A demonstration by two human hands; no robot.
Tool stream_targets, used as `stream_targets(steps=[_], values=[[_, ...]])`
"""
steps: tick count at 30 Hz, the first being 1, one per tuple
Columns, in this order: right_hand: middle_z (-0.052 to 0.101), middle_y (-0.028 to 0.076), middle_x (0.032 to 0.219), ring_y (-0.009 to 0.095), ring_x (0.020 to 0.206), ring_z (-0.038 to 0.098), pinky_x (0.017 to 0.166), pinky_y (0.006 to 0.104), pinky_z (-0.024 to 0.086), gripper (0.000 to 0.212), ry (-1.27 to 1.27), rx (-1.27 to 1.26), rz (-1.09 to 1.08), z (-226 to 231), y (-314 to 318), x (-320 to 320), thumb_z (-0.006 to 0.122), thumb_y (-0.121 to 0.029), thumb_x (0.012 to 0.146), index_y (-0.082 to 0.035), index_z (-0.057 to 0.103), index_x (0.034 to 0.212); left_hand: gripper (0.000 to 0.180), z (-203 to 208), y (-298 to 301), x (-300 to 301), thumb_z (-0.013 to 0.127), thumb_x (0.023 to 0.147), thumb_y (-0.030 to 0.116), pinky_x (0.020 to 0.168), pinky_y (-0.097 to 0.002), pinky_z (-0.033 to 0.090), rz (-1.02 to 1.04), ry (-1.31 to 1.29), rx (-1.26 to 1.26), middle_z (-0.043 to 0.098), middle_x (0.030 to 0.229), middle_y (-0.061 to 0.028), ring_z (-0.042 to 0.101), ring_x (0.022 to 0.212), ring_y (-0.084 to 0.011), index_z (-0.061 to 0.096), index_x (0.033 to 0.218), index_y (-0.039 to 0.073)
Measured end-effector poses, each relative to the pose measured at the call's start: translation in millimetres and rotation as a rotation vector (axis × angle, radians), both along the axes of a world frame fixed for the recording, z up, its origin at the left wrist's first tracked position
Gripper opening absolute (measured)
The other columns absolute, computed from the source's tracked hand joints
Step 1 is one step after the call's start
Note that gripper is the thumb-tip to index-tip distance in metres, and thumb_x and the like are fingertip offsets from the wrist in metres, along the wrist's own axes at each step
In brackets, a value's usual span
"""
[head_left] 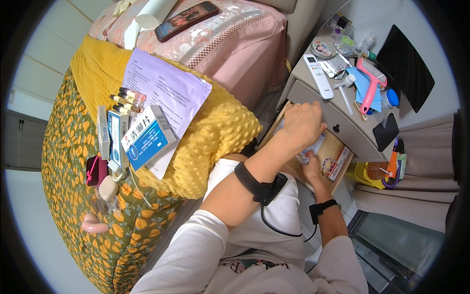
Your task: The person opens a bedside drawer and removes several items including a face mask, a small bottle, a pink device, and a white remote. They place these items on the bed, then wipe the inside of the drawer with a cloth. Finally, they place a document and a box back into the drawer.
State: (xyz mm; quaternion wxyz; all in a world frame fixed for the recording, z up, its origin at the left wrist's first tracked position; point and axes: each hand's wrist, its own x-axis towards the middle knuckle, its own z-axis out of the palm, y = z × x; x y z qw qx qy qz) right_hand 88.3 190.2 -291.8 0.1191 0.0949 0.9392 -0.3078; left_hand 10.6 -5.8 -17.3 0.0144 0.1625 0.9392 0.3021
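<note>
A nightstand drawer (338,182) is pulled out at the right, and both hands are at it. My left hand (299,122) is over the drawer near the nightstand front, its fingers curled down; whatever they hold is hidden. Deeper in the drawer, my right hand (313,170) has its fingers closed at a whitish packet (316,146), partly covered by the left hand and too unclear to name. Beside the right hand lie a beaded bracelet (327,166) and a small red-and-white box (338,168).
A white remote (318,76), a pink-handled roller (373,81) and a black tablet-like panel (405,67) crowd the nightstand top. On the bed are a yellow blanket (215,142), a lilac pouch (169,83), a blue-and-white medicine box (149,134) and a phone (186,20).
</note>
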Motion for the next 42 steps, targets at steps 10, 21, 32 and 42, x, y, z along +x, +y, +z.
stream_targets(steps=[10,21,32,42], values=[[0.055,0.007,0.095,0.014,0.075,0.052,0.066,0.0278,0.046,0.041,0.047,-0.617,-0.135,65.3,1.0,17.1,0.072,0.003,0.068,-0.004,0.050,0.102,0.042,-0.9,-0.7,-4.4,0.070,0.077,0.034,0.072,-0.0444,0.050,-0.022,-0.025,-0.091,0.065,0.082,-0.0216,0.064,0.081,-0.0366,0.057,0.098,0.000],[0.052,0.000,0.084,0.004,0.071,0.053,0.060,0.0185,0.042,0.033,0.645,-0.393,-0.039,256.3,10.6,-72.2,0.068,0.005,0.074,-0.004,0.051,0.101,0.050,4.4,2.4,-4.5,0.069,0.079,0.033,0.078,-0.0433,0.049,-0.048,-0.093,-0.084,0.065,0.090,-0.0227,0.063,0.090,-0.0363,0.056,0.114,0.000],[0.055,0.023,0.095,0.039,0.082,0.059,0.069,0.0433,0.050,0.036,0.735,0.358,0.091,266.7,-19.1,-177.6,0.071,-0.008,0.069,-0.002,0.054,0.101,0.050,2.9,5.9,-8.9,0.068,0.079,0.032,0.078,-0.0438,0.049,-0.070,-0.098,-0.084,0.065,0.087,-0.0235,0.062,0.088,-0.0373,0.055,0.113,-0.001],[0.052,0.028,0.099,0.044,0.080,0.062,0.068,0.0448,0.053,0.043,0.796,0.416,0.086,257.3,-28.2,-184.9,0.072,-0.010,0.069,0.001,0.053,0.106,0.050,5.5,5.8,-8.2,0.067,0.081,0.032,0.079,-0.0435,0.048,-0.163,-0.140,-0.122,0.065,0.086,-0.0230,0.063,0.088,-0.0369,0.053,0.114,-0.003]])
